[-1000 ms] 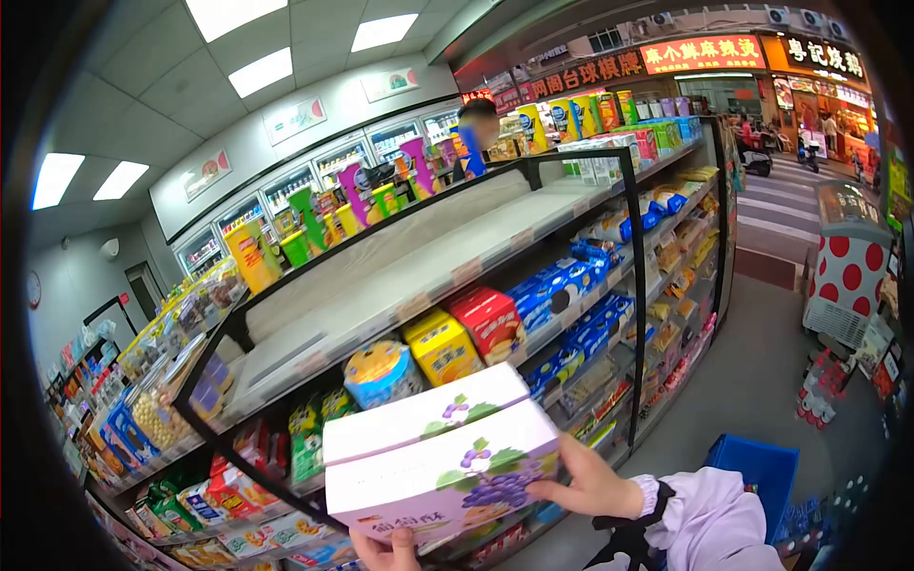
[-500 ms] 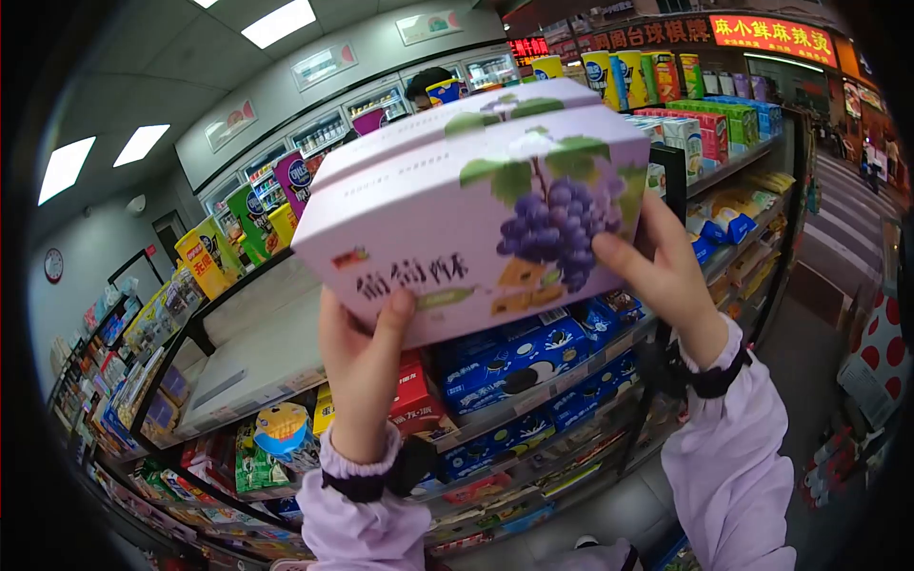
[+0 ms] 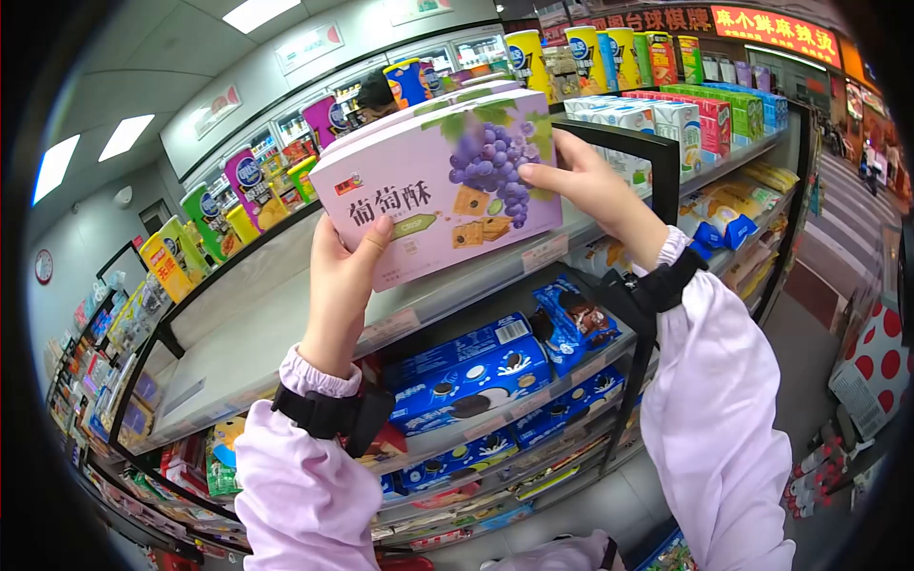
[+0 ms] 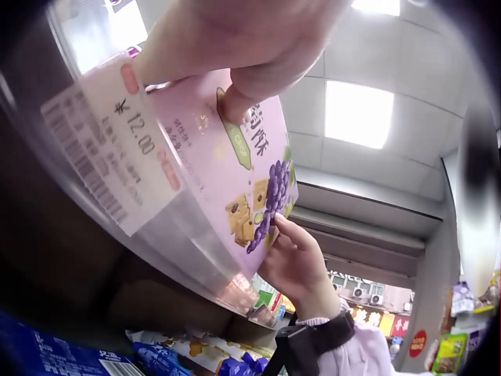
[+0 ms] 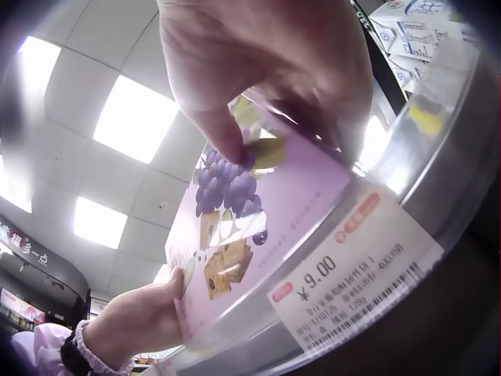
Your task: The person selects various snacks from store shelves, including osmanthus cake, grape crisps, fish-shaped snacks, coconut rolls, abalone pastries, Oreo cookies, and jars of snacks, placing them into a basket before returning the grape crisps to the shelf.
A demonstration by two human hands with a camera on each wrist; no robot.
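Observation:
In the head view a light purple box [image 3: 428, 205] with grapes and biscuits printed on its front is held upright at the top shelf's front edge. The left hand [image 3: 345, 276] grips its left end, thumb on the front face. At the right end the right hand [image 3: 595, 190] grips it, thumb over the printed grapes. Another pale box edge shows behind it. The left wrist view has the box [image 4: 211, 141] just behind a price tag [image 4: 117, 149] reading 12.00; in the right wrist view the box [image 5: 274, 196] stands behind a tag [image 5: 352, 274] reading 9.00.
The top shelf [image 3: 257, 352] has a black frame. Milk cartons [image 3: 676, 124] stand to the right, tall chip cans [image 3: 581, 57] behind. Blue biscuit packs [image 3: 471, 376] lie on the shelf below. A dotted freezer [image 3: 871, 371] is at the far right.
Both hands have carried the box up from below, then away from the camera to the top shelf's front edge. The left hand's thumb now lies on the front face, and the view has shifted.

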